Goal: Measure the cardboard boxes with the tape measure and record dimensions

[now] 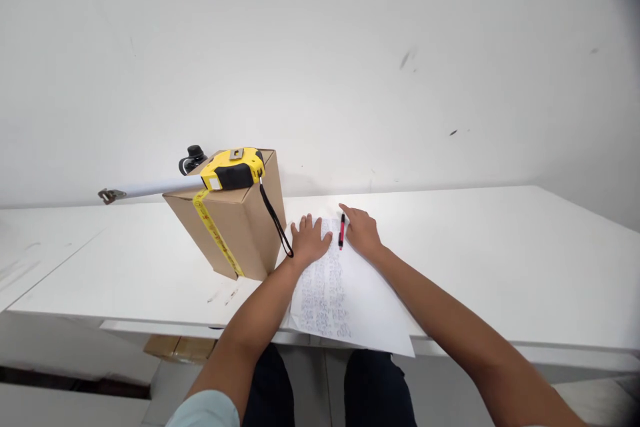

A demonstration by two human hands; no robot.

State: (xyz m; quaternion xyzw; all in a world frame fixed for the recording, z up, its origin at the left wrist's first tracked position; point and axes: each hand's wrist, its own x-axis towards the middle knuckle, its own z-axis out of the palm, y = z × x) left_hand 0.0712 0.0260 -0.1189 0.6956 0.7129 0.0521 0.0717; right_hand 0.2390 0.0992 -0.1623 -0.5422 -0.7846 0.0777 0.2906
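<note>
Left hand [309,240] lies open and flat on the paper [373,320] just right of the box [245,223] (tape measure [233,171] on top), pen [342,230] lying between it and the open right hand [363,232], just beside that one.

Bright, even light with soft shadows; sharp centre, wide-angle bending at the edges, dark vignette top right.

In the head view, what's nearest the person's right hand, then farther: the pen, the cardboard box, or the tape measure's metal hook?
1. Pen, just left of the right hand.
2. Cardboard box, farther left.
3. Metal hook, far left, out past the box.
</note>
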